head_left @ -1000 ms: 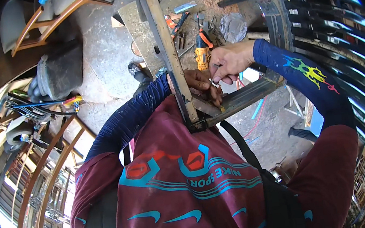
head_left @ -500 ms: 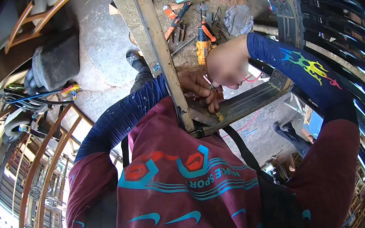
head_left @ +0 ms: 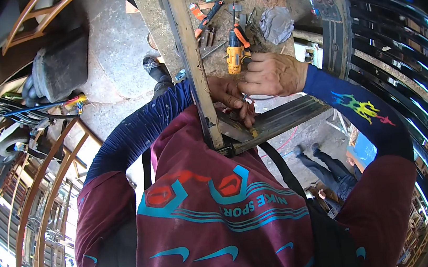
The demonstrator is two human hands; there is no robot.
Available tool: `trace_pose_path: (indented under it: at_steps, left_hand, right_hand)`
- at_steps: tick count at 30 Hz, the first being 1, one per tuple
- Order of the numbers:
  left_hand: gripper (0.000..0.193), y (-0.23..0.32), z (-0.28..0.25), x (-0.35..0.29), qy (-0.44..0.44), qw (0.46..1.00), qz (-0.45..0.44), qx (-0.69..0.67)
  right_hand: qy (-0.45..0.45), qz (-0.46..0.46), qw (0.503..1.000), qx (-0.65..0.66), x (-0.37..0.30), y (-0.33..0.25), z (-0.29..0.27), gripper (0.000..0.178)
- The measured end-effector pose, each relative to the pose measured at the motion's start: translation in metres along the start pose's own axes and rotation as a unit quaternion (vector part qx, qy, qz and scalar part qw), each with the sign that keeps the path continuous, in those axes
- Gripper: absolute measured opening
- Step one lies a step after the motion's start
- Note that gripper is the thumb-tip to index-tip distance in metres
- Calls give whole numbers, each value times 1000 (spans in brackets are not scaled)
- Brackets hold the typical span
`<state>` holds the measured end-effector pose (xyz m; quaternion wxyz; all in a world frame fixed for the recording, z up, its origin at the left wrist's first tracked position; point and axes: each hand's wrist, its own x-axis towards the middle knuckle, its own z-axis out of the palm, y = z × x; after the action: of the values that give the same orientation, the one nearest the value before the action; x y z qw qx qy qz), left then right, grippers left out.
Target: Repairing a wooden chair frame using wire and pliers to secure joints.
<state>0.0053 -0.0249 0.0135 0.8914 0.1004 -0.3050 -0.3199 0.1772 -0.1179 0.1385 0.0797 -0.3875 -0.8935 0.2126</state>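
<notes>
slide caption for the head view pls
Left hand and right hand close together within a worn frame, yellow drill beyond.

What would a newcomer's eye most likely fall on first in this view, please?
Probably the maroon shirt with turquoise print, filling the lower middle. Next, perhaps, the left hand and right hand, close together near the lower corner of the worn frame. Just beyond them, the yellow drill stands out.
</notes>
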Motion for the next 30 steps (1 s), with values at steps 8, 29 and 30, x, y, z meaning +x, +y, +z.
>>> trace_pose_path:
  at_steps: [8,29,30]
  left_hand:
    - [28,6,9,-10,124,989,-77,-15]
    - [27,-6,1,-9,117,993,-25,-11]
    - [27,0,6,-6,122,992,-21,2]
  right_hand:
    - [-239,440,519,693,9,6,-37,42]
    - [-35,627,747,219,-100,134,156,66]
    - [30,637,740,214,-98,132,189,70]
